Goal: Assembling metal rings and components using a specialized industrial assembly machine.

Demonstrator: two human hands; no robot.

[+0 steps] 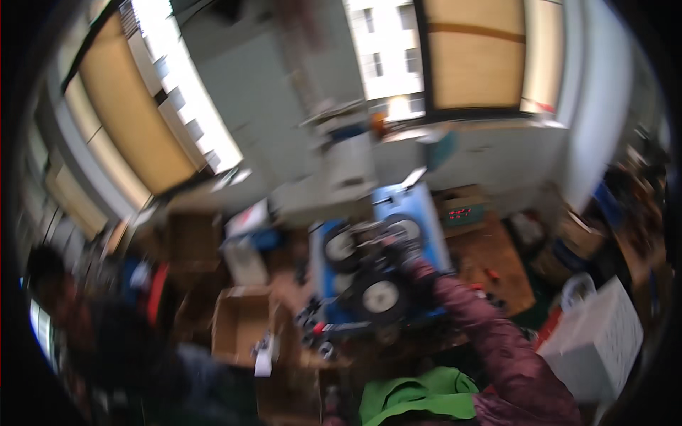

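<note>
One hand [403, 250] — the right, nearer — is at the wheeled frame [366, 260]; near wheel [379, 297] lies bodyward, slightly left. Grip blurred, cannot tell.

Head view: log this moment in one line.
right hand: at wheeled assembly, grip blurred | cardboard box: open, left of assembly

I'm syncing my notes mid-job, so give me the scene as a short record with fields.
Right hand: at the wheeled assembly; grip too blurred to tell
Left hand: low, near the picture's lower edge; hold unclear
Assembly: black wheels with pale hubs, over a blue surface
Left of assembly: open cardboard box
Right of assembly: brown tabletop; farther right, white box
Image: blurred
</note>
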